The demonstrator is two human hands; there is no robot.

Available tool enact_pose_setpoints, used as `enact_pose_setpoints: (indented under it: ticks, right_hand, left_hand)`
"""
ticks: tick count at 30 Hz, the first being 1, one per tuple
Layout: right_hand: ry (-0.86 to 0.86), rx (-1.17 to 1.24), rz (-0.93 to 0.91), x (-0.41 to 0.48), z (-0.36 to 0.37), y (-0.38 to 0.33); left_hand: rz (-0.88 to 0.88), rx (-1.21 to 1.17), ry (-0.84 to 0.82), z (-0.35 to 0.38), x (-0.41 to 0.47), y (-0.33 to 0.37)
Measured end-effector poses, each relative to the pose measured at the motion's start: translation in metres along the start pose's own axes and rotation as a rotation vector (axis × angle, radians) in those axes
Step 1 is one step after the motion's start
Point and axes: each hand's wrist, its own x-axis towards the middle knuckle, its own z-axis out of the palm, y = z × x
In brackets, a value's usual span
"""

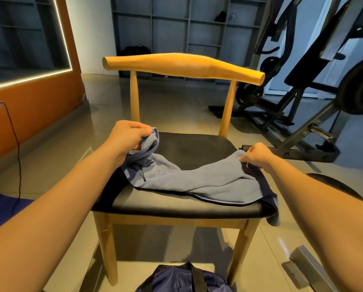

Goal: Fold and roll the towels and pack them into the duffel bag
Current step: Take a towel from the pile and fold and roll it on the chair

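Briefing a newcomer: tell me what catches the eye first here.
A blue-grey towel sprawls across a black-seated wooden chair at centre, its ends pinched by the left hand and right hand. A navy duffel bag sits on the floor at the bottom edge.

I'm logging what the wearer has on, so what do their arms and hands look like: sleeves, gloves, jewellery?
Both forearms are bare, with no sleeves in view. The left hand and right hand wear no gloves, and no watch, bracelet or ring shows on the sides the camera sees. No cables or markings on either arm.
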Motion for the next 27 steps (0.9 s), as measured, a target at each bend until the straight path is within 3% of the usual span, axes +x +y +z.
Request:
enact_pose_setpoints:
  ticks: [5, 10, 12, 15, 18, 21, 27]
  right_hand:
    - [-0.056, 0.11, -0.04, -0.016, -0.013, -0.022]
    - [-0.233, 0.33, -0.039, -0.04, -0.06, -0.065]
    - [-0.137, 0.507, -0.141, -0.048, -0.081, -0.092]
    - [0.111, 0.789, -0.345, -0.063, -0.11, -0.126]
    - [0.133, 0.726, -0.376, -0.071, -0.127, -0.138]
    - [0.043, 0.546, -0.317, -0.078, -0.127, -0.136]
    - [-0.037, 0.42, -0.51, -0.091, -0.111, -0.137]
  left_hand:
    - [0.003, -0.003, -0.013, 0.0, -0.004, -0.001]
    - [-0.009, -0.015, -0.03, -0.005, -0.006, 0.003]
    - [0.053, -0.079, 0.051, -0.007, -0.008, 0.009]
    - [0.276, -0.189, 0.312, -0.015, -0.011, 0.025]
    - [0.372, -0.239, 0.41, -0.026, -0.015, 0.041]
    - [0.319, -0.234, 0.42, -0.032, -0.011, 0.04]
    - [0.188, -0.154, 0.242, -0.036, -0.013, 0.037]
